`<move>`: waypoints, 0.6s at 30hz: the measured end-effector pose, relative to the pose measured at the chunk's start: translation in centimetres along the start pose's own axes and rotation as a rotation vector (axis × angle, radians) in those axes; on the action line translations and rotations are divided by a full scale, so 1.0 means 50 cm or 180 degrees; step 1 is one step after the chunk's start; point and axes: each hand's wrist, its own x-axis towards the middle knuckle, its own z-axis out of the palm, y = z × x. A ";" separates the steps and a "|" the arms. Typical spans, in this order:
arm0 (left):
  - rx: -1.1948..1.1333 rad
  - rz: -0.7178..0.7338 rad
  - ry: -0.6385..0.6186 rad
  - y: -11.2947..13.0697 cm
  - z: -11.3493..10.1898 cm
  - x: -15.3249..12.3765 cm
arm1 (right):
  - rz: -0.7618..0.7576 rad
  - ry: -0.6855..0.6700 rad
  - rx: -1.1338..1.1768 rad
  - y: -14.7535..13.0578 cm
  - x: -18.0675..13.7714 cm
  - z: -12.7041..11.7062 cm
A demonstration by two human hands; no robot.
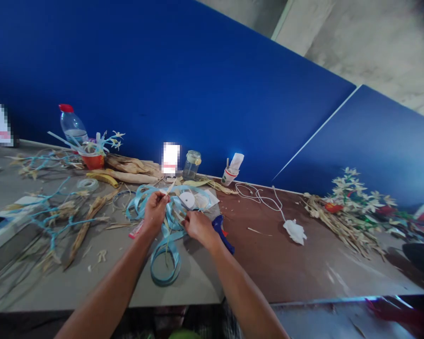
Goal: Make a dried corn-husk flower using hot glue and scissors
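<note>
Left hand: our left hand [154,211] is closed, pinching a pale strip [171,187] that sticks up past its fingertips.
Right hand: our right hand [198,226] curls its fingers inward by the ribbon; we cannot tell whether it grips anything.
Ribbon: we have the light-blue ribbon [164,281] in loose loops on the counter [247,278], between and around our hands, with one round coil nearer us.
Beside the hands: we see a white roll [187,199] just beyond the right hand, and a dark-blue object [224,239] by the right forearm.
Left side: blue-wrapped stems [53,233] lie near a red cup [93,162], with a red-capped bottle [73,126] behind it.
Right side: we have a crumpled tissue [295,231] near a white cable, and white flowers [356,193] farther right.
Back: a blue partition [144,70] stands behind the counter.
</note>
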 end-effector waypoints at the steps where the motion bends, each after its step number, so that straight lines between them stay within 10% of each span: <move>1: 0.0005 0.0002 -0.0029 -0.001 0.000 0.000 | 0.0023 0.0009 -0.0160 -0.006 -0.002 0.003; 18: -0.0342 -0.0187 -0.0569 -0.001 0.003 -0.010 | 0.0180 0.0157 0.0161 0.001 0.019 -0.009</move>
